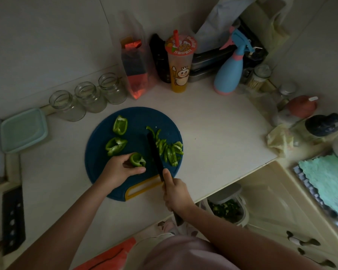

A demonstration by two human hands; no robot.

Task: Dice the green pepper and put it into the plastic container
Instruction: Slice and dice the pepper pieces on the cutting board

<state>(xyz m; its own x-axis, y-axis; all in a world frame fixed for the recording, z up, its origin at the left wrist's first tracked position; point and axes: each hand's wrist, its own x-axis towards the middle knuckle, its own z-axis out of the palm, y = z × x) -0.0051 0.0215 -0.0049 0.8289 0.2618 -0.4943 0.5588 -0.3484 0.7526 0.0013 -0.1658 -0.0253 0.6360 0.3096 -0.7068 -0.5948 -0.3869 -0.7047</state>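
Note:
A round dark-blue cutting board (pixel 100 152) with a yellow handle lies on the white counter. My left hand (pixel 119 170) grips a green pepper piece (pixel 138 159) near the board's front. My right hand (pixel 176 193) grips the handle of a dark knife (pixel 153 152), whose blade lies along the board just right of that piece. Two larger pepper pieces (pixel 120 124) (pixel 115 146) lie at the board's left. A pile of cut pepper strips (pixel 169 150) lies right of the blade. The pale green plastic container (pixel 22 130) sits at the far left of the counter.
Three glass jars (pixel 90 97) line the wall behind the board. A drink cup (pixel 180 63), a snack bag (pixel 135 69) and a blue spray bottle (pixel 231 69) stand at the back. A bin with green scraps (pixel 225 210) sits below the counter edge. A cleaver (pixel 13 217) lies at left.

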